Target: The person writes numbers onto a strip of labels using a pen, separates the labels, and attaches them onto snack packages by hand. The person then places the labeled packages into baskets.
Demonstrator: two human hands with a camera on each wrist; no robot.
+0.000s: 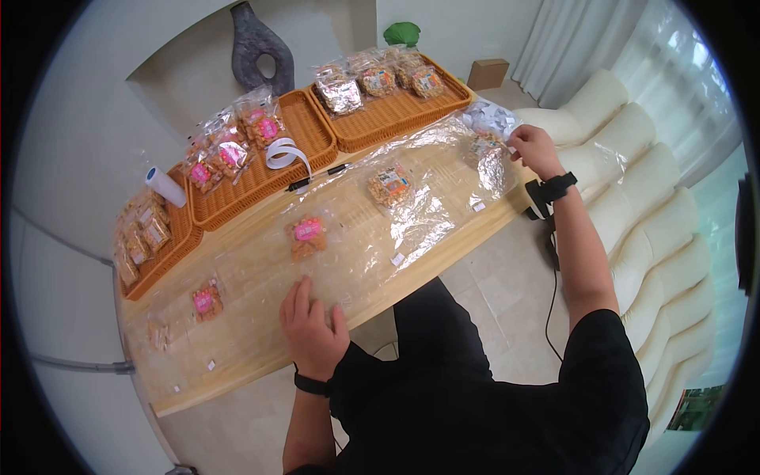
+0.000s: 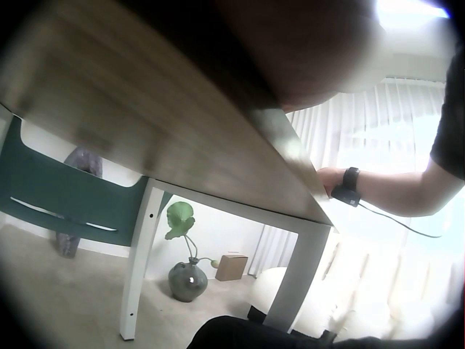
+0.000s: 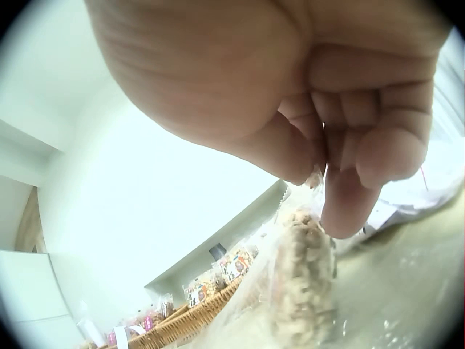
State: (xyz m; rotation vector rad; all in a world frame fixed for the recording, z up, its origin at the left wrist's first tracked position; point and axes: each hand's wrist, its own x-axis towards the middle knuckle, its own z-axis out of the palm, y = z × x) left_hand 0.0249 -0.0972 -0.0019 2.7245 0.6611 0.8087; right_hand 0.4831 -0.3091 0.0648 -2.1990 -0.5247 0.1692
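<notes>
My right hand [image 1: 537, 150] is at the table's right end, pinching the top corner of a clear snack bag [image 1: 484, 149] between thumb and fingertips. In the right wrist view, the bag's nubbly pale contents [image 3: 301, 269] hang edge-on below the fingers [image 3: 349, 203]. My left hand [image 1: 313, 332] rests at the table's front edge with relaxed fingers, holding nothing. Just beyond it lies a snack bag with a pink label [image 1: 307, 231]. Between the hands is a round snack bag with a printed label [image 1: 389, 184]. The left wrist view mostly catches the table's underside [image 2: 167, 123].
Wicker baskets [image 1: 317, 134] of bagged snacks line the table's back edge. A white tape strip [image 1: 283, 150], a black pen [image 1: 299, 184] and a white roll [image 1: 165, 187] lie there. More bags, including a small pink-labelled one [image 1: 207, 301], are on the left. Crumpled white paper [image 1: 491, 117] is at the far right.
</notes>
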